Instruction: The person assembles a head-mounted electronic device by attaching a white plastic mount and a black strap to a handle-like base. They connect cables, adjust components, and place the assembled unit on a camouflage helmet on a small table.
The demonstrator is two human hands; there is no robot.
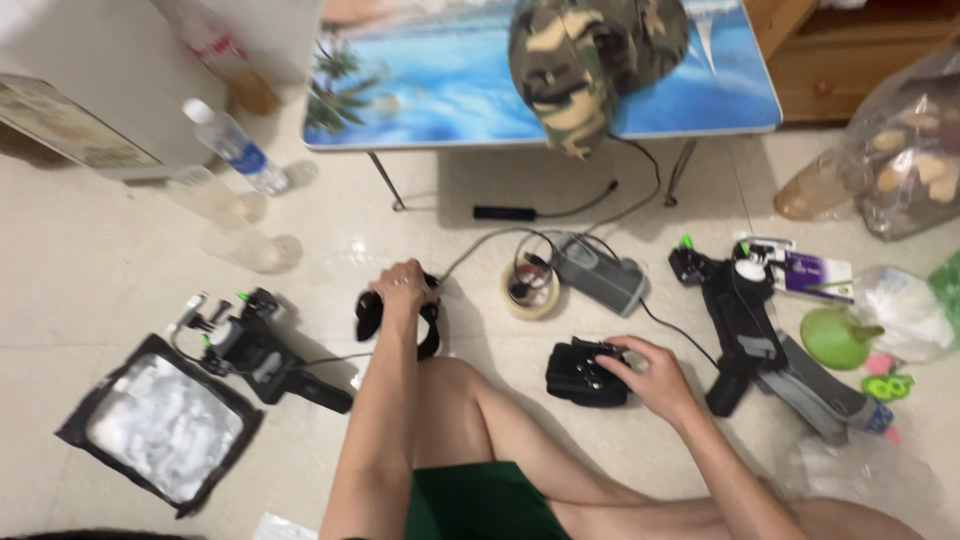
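My left hand [402, 288] is closed over a black curved device with a strap [368, 315] that rests on the tiled floor in front of my knee. To the right, my right hand [648, 375] has its fingers on a black boxy device [582, 375], gripping its right side. A cable runs from near the left device toward a grey power unit [603, 272]. A roll of tape [530, 290] lies between the two hands, slightly farther away.
A low folding table [440, 95] with a blue beach print carries a camouflage cap [590, 60]. Black handheld gadgets lie at left [262, 352] and right [742, 320]. Plastic bottles [238, 148], a black-framed pouch [165, 425], a green funnel [835, 338] and plastic bags [905, 140] surround me.
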